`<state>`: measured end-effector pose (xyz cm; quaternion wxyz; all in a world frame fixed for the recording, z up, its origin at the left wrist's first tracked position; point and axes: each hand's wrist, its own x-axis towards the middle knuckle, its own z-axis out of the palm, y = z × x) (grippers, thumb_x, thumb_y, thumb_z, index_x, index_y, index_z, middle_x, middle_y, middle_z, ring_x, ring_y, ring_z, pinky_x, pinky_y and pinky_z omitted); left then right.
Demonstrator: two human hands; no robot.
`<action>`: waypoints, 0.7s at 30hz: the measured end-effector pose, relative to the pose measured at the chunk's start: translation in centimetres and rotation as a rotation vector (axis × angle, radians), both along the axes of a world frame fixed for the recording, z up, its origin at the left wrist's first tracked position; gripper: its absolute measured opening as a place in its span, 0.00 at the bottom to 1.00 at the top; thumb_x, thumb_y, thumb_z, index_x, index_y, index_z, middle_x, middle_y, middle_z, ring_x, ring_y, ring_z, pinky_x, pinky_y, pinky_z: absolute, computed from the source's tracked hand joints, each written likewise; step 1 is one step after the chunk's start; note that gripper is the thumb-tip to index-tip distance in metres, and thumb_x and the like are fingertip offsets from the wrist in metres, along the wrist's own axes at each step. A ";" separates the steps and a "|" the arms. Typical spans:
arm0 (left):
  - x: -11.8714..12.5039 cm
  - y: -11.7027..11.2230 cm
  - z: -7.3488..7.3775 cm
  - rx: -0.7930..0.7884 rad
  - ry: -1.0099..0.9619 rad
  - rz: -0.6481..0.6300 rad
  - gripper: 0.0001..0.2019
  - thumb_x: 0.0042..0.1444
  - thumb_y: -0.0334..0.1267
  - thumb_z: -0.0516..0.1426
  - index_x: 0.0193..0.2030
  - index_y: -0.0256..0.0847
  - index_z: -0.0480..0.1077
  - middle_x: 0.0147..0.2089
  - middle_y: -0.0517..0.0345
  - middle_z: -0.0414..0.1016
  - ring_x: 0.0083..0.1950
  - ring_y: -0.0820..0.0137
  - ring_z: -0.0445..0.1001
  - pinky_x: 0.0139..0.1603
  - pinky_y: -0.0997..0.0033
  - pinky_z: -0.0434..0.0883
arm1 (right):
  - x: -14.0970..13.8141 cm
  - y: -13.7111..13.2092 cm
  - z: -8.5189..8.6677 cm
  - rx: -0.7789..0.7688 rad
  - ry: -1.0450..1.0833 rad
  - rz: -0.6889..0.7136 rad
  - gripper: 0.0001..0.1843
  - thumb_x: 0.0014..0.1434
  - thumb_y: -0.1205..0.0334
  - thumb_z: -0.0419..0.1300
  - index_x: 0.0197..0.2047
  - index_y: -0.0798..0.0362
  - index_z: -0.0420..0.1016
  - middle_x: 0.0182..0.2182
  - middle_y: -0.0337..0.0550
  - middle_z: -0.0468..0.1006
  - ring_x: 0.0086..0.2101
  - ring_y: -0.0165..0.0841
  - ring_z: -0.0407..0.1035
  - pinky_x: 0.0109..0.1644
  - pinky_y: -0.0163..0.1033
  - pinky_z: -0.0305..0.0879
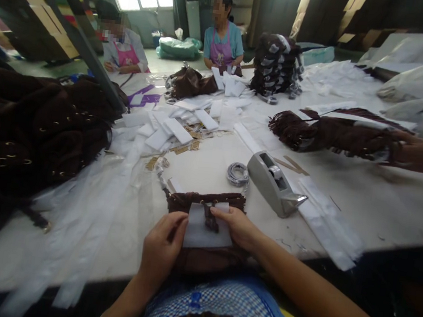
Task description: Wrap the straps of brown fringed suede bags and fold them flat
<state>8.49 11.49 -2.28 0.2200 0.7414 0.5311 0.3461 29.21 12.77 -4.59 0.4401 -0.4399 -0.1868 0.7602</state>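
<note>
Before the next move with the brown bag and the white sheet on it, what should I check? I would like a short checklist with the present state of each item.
1. Left hand grips the white sheet at its left edge: ok.
2. Right hand rests on the sheet's upper right edge: ok.
3. Sheet lies flat on the brown bag, brown tab over it: ok.
4. Tape dispenser stands on the table right of the bag, likely within reach: ok.
5. Tape end free at the cutter: cannot tell.
6. Co-worker's hand is apart, on the fringed bags: ok.
</note>
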 end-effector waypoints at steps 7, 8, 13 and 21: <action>-0.5 -0.1 -0.1 -0.617 -0.289 0.030 0.22 0.60 0.58 0.54 0.43 0.39 0.73 0.29 0.59 0.76 0.27 0.69 0.73 0.26 0.73 0.69 | -0.2 -1.4 0.4 0.012 -0.009 0.029 0.18 0.48 0.55 0.72 0.39 0.58 0.81 0.32 0.45 0.83 0.32 0.35 0.77 0.41 0.40 0.73; -0.1 0.0 0.0 -0.676 -0.355 0.006 0.23 0.59 0.58 0.55 0.42 0.38 0.74 0.29 0.59 0.76 0.28 0.69 0.74 0.27 0.73 0.69 | -0.3 -1.6 0.3 0.026 -0.018 0.037 0.18 0.49 0.55 0.72 0.39 0.57 0.81 0.32 0.45 0.83 0.33 0.35 0.77 0.42 0.40 0.73; 2.2 -0.1 0.2 -0.736 -0.517 -0.001 0.21 0.54 0.53 0.61 0.44 0.37 0.74 0.41 0.53 0.80 0.44 0.62 0.78 0.42 0.69 0.73 | -0.6 -2.1 -0.3 0.075 -0.071 0.050 0.20 0.47 0.52 0.73 0.39 0.58 0.82 0.32 0.45 0.83 0.34 0.36 0.76 0.42 0.40 0.72; 3.4 -0.6 -1.1 -0.662 -0.610 0.082 0.20 0.52 0.48 0.64 0.46 0.36 0.73 0.41 0.52 0.80 0.43 0.62 0.78 0.43 0.67 0.73 | -0.5 -2.8 -0.3 0.103 -0.089 0.050 0.24 0.47 0.47 0.73 0.38 0.59 0.80 0.32 0.46 0.82 0.33 0.36 0.75 0.41 0.40 0.71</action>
